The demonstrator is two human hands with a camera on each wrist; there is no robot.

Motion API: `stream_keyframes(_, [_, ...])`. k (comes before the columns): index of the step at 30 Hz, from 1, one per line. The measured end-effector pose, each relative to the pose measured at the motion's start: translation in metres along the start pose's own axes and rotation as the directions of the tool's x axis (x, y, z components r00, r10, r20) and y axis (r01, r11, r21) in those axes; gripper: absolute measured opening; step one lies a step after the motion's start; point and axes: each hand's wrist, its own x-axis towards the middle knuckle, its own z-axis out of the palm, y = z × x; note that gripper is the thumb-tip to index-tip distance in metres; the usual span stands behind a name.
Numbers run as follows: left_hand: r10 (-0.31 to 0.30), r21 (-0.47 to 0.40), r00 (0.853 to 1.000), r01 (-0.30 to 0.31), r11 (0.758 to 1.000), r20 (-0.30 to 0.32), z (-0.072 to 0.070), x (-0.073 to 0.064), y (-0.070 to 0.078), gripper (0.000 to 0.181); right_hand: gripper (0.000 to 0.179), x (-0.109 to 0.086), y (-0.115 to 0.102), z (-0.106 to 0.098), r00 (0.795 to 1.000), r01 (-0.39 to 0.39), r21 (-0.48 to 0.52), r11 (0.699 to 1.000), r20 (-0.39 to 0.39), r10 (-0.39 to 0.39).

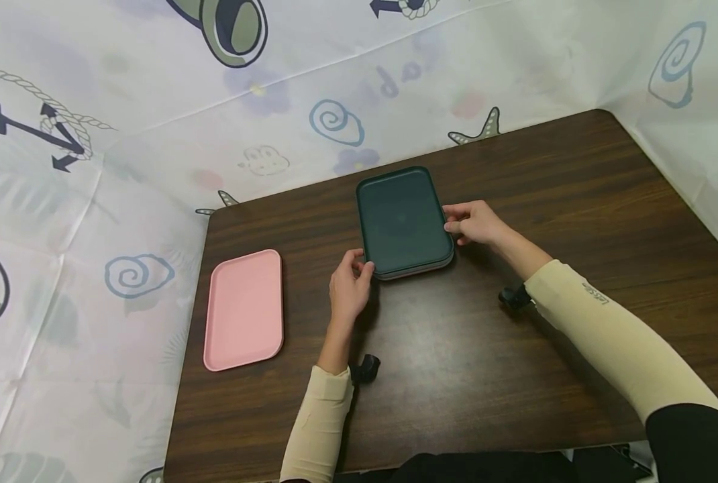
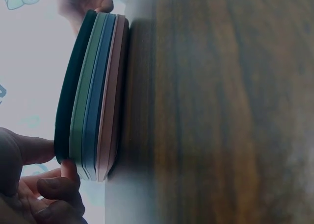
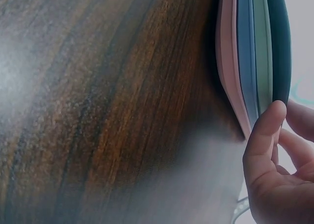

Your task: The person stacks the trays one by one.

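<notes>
A dark green tray (image 1: pixel 402 221) lies on top of a stack near the back of the table. Beneath it, the left wrist view shows the edges of a light green tray (image 2: pixel 87 96), a blue tray (image 2: pixel 99 96) and a pink tray (image 2: pixel 111 101). My left hand (image 1: pixel 350 285) pinches the dark green tray at its near left corner, thumb on the rim and fingertips just under it. On the opposite long side, my right hand (image 1: pixel 475 223) pinches the same tray's edge between thumb and fingers. The trays sit close together, edges nearly aligned.
Apart from the stack, another pink tray (image 1: pixel 244 310) lies flat on the left part of the dark wooden table (image 1: pixel 455 376). A patterned white curtain (image 1: pixel 298 80) hangs along the table's back and sides. Each wrist carries a small black camera (image 1: pixel 366 369).
</notes>
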Motion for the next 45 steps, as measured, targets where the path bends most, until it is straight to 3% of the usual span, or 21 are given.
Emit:
stream_keyframes(21, [-0.014,0.021,1.0,0.014,1.0,0.022,0.003,0.0,0.002,0.035,0.046,-0.001,-0.001,0.001,0.999,0.002,0.0,1.0,-0.035,-0.002])
stream_keyframes(28, [-0.021,0.034,0.998,0.019,0.999,0.059,-0.004,-0.007,0.005,0.042,0.044,-0.009,-0.007,0.007,0.996,0.005,-0.12,0.993,-0.084,-0.015])
stream_keyframes(33, [-0.024,0.017,0.994,0.023,1.0,0.104,-0.012,-0.021,0.003,0.044,0.041,-0.02,-0.017,0.019,0.968,0.025,-0.272,0.962,-0.235,-0.091])
stream_keyframes(36, [-0.03,-0.006,0.992,0.031,0.999,0.12,-0.02,-0.036,-0.001,0.041,0.038,-0.029,-0.027,0.033,0.944,0.09,-0.301,0.949,-0.277,-0.178])
stream_keyframes(40, [-0.033,-0.05,0.992,0.039,0.998,0.12,-0.04,-0.058,-0.014,0.038,0.035,-0.041,-0.041,0.061,0.945,0.211,-0.245,0.946,-0.195,-0.262])
stream_keyframes(43, [-0.05,-0.077,0.996,0.056,0.995,0.072,-0.063,-0.073,-0.031,0.036,0.034,-0.049,-0.046,0.09,0.964,0.255,-0.15,0.955,-0.037,-0.263])
stream_keyframes(45, [-0.078,-0.071,0.997,0.078,0.994,0.008,-0.082,-0.082,-0.044,0.035,0.034,-0.052,-0.047,0.112,0.97,0.234,-0.056,0.971,0.081,-0.229])
